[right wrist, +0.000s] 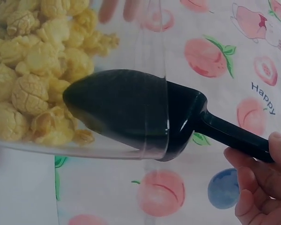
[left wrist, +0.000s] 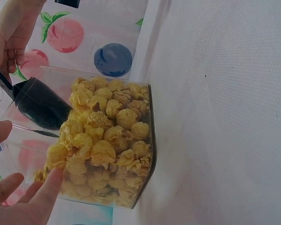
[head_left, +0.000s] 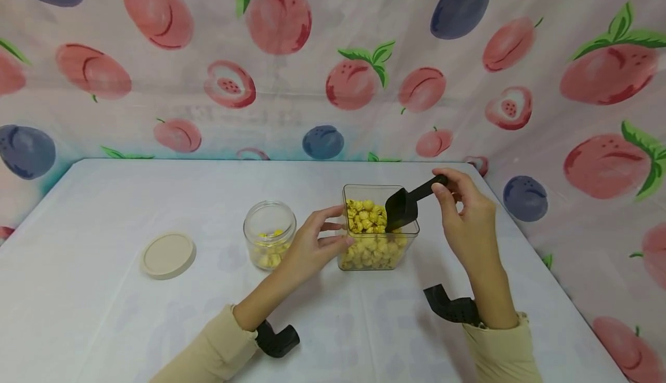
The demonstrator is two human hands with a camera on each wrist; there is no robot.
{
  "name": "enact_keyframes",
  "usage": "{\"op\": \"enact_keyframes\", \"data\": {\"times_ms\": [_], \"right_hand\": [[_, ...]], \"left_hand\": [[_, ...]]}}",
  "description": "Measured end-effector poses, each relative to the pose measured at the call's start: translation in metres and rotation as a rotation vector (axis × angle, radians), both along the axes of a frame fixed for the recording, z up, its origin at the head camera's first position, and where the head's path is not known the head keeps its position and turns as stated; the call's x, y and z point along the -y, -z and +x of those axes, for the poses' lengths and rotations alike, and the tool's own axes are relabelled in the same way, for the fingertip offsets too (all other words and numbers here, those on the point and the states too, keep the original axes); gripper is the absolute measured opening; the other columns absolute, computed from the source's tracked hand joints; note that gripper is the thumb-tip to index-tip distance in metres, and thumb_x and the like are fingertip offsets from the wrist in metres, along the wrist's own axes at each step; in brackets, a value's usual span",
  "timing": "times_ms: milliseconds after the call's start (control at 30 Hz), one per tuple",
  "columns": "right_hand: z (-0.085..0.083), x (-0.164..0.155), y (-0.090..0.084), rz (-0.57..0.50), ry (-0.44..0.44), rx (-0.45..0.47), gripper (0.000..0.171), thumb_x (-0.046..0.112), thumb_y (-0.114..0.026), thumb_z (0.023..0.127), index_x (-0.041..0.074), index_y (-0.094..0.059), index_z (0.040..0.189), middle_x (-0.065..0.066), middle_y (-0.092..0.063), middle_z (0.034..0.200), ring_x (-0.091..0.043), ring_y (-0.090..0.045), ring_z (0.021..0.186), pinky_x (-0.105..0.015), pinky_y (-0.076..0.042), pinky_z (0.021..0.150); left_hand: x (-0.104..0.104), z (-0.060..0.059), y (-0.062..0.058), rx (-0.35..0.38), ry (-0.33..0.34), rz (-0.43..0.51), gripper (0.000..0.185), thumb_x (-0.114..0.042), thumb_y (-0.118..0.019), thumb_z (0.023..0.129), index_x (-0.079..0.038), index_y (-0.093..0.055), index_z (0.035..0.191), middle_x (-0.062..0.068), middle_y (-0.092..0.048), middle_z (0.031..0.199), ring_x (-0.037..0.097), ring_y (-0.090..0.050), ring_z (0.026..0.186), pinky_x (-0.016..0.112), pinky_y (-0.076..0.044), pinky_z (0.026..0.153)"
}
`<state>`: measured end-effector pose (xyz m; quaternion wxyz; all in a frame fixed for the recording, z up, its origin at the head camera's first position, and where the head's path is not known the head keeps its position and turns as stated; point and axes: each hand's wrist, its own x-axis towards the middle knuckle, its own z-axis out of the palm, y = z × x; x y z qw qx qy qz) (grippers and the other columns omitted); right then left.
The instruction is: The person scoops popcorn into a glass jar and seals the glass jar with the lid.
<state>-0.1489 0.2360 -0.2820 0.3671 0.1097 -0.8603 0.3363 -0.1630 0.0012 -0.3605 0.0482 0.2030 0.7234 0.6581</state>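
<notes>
My right hand (head_left: 470, 218) pinches the end of a black scoop's handle between thumb and fingers. The scoop (head_left: 402, 209) slants down into a clear square container (head_left: 378, 267), its tip against the popcorn inside. Yellow popcorn (left wrist: 105, 136) fills the lower part of that container. At the container's left side, my left hand (head_left: 314, 241) has its fingers spread, the fingertips right at the wall and rim. In the right wrist view, the scoop's bowl (right wrist: 126, 105) shows through the clear wall and holds no visible popcorn.
A round clear jar (head_left: 269, 227) with some popcorn at its bottom stands open, left of the container beside my left forearm. Farther left, a beige round lid (head_left: 168, 254) lies on the white tabletop (head_left: 93, 313). A fruit-print cloth (head_left: 281, 111) hangs behind the table.
</notes>
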Motion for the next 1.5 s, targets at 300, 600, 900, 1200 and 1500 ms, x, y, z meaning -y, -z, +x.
{"op": "enact_keyframes", "data": {"times_ms": [300, 600, 900, 1200, 1500], "right_hand": [[-0.007, 0.003, 0.005, -0.033, -0.011, -0.012, 0.024, 0.008, -0.059, 0.090, -0.001, -0.061, 0.112, -0.016, -0.065, 0.083, 0.011, -0.046, 0.071, -0.005, -0.038, 0.064], [-0.012, 0.010, 0.017, 0.003, 0.024, 0.006, 0.023, 0.008, -0.062, 0.089, -0.004, -0.060, 0.109, -0.016, -0.066, 0.079, -0.004, -0.045, 0.066, -0.010, -0.033, 0.053], [-0.017, 0.011, 0.019, -0.091, 0.061, -0.034, 0.023, 0.009, -0.060, 0.090, -0.005, -0.060, 0.109, -0.020, -0.067, 0.081, 0.011, -0.045, 0.068, -0.008, -0.035, 0.057], [-0.021, 0.012, 0.023, -0.126, 0.070, -0.082, 0.025, 0.010, -0.058, 0.091, -0.006, -0.060, 0.110, -0.021, -0.066, 0.084, 0.011, -0.046, 0.072, -0.007, -0.036, 0.061], [-0.027, 0.013, 0.033, -0.137, 0.049, -0.095, 0.023, 0.008, -0.059, 0.090, -0.006, -0.060, 0.109, -0.020, -0.065, 0.079, 0.008, -0.046, 0.069, -0.006, -0.036, 0.060]], "left_hand": [[0.002, -0.002, -0.002, -0.009, 0.006, -0.015, 0.058, -0.012, -0.067, 0.086, -0.009, -0.041, 0.138, 0.009, -0.039, 0.139, 0.026, -0.051, 0.118, 0.030, -0.051, 0.094], [0.005, 0.000, 0.000, 0.001, -0.002, -0.021, 0.058, -0.012, -0.067, 0.085, -0.009, -0.042, 0.137, 0.009, -0.039, 0.139, 0.025, -0.052, 0.117, 0.030, -0.051, 0.093], [0.005, -0.002, 0.001, -0.005, 0.005, -0.019, 0.057, -0.012, -0.066, 0.086, -0.009, -0.042, 0.137, 0.010, -0.039, 0.139, 0.025, -0.051, 0.117, 0.029, -0.051, 0.093], [0.004, -0.003, -0.002, -0.004, 0.015, -0.020, 0.057, -0.013, -0.066, 0.086, -0.010, -0.042, 0.138, 0.009, -0.039, 0.139, 0.025, -0.051, 0.117, 0.030, -0.050, 0.094], [0.004, -0.002, -0.002, -0.002, 0.016, -0.018, 0.056, -0.012, -0.066, 0.086, -0.009, -0.042, 0.137, 0.010, -0.039, 0.139, 0.026, -0.052, 0.117, 0.029, -0.050, 0.094]]}}
